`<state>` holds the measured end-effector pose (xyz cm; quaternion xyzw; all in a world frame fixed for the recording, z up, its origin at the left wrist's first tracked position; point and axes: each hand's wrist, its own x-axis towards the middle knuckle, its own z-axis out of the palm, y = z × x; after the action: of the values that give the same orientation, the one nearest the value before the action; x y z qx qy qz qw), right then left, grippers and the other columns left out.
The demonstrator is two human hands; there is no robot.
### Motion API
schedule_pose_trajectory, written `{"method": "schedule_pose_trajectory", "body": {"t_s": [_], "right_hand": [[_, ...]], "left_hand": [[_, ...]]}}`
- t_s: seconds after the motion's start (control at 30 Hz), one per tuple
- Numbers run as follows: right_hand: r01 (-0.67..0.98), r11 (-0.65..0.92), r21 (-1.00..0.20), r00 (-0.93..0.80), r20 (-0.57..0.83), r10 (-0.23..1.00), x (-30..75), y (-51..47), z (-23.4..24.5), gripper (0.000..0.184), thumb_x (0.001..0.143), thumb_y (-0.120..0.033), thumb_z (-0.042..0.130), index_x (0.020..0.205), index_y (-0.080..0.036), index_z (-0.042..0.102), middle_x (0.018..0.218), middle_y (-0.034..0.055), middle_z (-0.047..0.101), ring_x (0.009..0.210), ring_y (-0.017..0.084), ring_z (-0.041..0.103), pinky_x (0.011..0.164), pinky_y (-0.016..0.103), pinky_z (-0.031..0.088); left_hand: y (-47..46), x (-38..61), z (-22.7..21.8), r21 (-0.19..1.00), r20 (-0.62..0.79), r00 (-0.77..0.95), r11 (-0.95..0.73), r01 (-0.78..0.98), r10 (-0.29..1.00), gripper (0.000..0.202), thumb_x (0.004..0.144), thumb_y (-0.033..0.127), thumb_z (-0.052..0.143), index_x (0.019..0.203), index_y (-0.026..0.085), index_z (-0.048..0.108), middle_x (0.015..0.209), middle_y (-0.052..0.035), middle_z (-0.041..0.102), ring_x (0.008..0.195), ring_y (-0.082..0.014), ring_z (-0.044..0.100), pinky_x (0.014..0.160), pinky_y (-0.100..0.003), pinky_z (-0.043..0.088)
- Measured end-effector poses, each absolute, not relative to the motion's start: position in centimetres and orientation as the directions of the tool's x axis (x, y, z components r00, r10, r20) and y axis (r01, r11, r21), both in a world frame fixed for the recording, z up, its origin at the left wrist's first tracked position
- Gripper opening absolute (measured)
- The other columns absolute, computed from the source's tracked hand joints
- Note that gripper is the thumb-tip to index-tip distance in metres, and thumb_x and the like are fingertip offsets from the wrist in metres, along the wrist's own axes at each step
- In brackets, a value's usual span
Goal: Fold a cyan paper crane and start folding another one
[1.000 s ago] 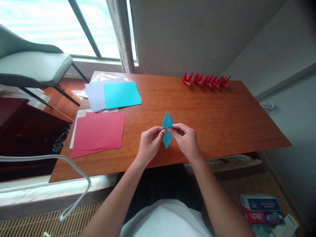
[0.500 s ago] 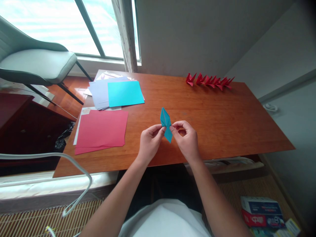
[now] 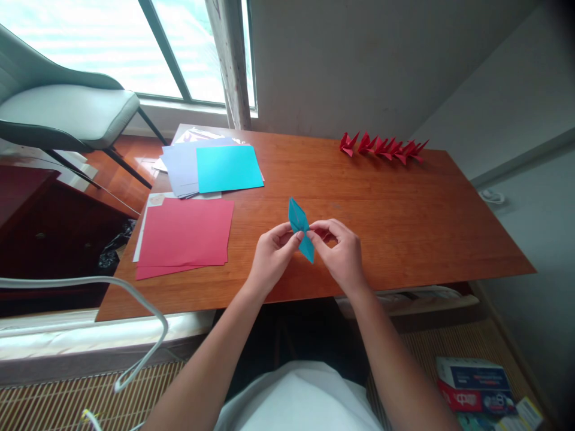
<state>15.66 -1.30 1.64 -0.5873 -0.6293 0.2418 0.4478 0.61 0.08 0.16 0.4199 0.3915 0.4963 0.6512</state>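
Observation:
A blue folded paper piece point(image 3: 298, 222), a narrow diamond shape, is held above the wooden table point(image 3: 404, 215) near its front edge. My left hand point(image 3: 272, 257) pinches its left side between thumb and fingers. My right hand point(image 3: 340, 253) pinches its right side, fingers curled. The piece tilts with its upper tip leaning left and its lower tip pointing right and down.
A row of several red folded paper cranes point(image 3: 384, 147) stands at the table's back right. Red sheets point(image 3: 184, 237) lie at the left, a cyan sheet point(image 3: 227, 168) on pale lilac sheets point(image 3: 179, 167) behind them. A grey chair point(image 3: 63, 114) stands left; boxes point(image 3: 476, 386) lie on the floor.
The blue piece has turned from upright to tilted, its top tip swinging left, while both hands kept their pinch on it.

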Motion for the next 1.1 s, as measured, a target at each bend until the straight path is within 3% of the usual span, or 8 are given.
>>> {"method": "schedule_pose_trajectory", "body": {"t_s": [0.2,0.47,0.73,1.1], "right_hand": [[0.503,0.216,-0.837,-0.014,0.242,0.97,16.4,-1.7,2.6,0.009,0.091,-0.026,0.066,0.094,-0.023,0.073,0.091,0.0024,0.075,0.079,0.018,0.068,0.075,0.031,0.054],[0.477,0.081,-0.875,0.029,0.107,0.994,16.3,-3.4,2.3,0.015,0.094,-0.033,0.062,0.093,-0.023,0.072,0.087,0.003,0.077,0.078,0.02,0.072,0.072,0.032,0.055],[0.593,0.066,-0.802,0.071,0.133,0.989,15.6,-3.7,2.1,0.015,0.091,-0.035,0.064,0.086,-0.023,0.07,0.082,0.0041,0.074,0.071,0.019,0.064,0.064,0.031,0.05],[0.527,0.023,-0.849,0.159,0.125,0.979,13.6,-4.3,2.4,0.006,0.089,-0.03,0.063,0.091,-0.024,0.066,0.078,0.0025,0.074,0.068,0.019,0.07,0.065,0.031,0.054]], "left_hand": [[0.4,-0.1,0.2,0.939,-0.123,0.221,0.185,-0.29,0.968,0.027,0.08,0.04,0.08,0.089,0.015,0.079,0.087,-0.0061,0.079,0.076,-0.0193,0.071,0.071,-0.028,0.057],[0.4,0.1,-0.2,0.891,-0.143,0.124,0.182,-0.415,0.982,0.029,0.081,0.042,0.08,0.095,0.016,0.077,0.095,-0.0105,0.08,0.089,-0.0254,0.076,0.076,-0.034,0.06],[0.4,0.1,-0.2,0.854,-0.15,0.048,0.154,-0.497,0.988,0.028,0.076,0.04,0.084,0.09,0.017,0.076,0.096,-0.0091,0.079,0.098,-0.027,0.075,0.079,-0.034,0.061],[0.2,0.5,0.0,0.861,-0.146,-0.065,0.094,-0.501,0.987,0.026,0.078,0.037,0.083,0.091,0.018,0.073,0.099,-0.0089,0.08,0.102,-0.0256,0.075,0.083,-0.033,0.059]]}}
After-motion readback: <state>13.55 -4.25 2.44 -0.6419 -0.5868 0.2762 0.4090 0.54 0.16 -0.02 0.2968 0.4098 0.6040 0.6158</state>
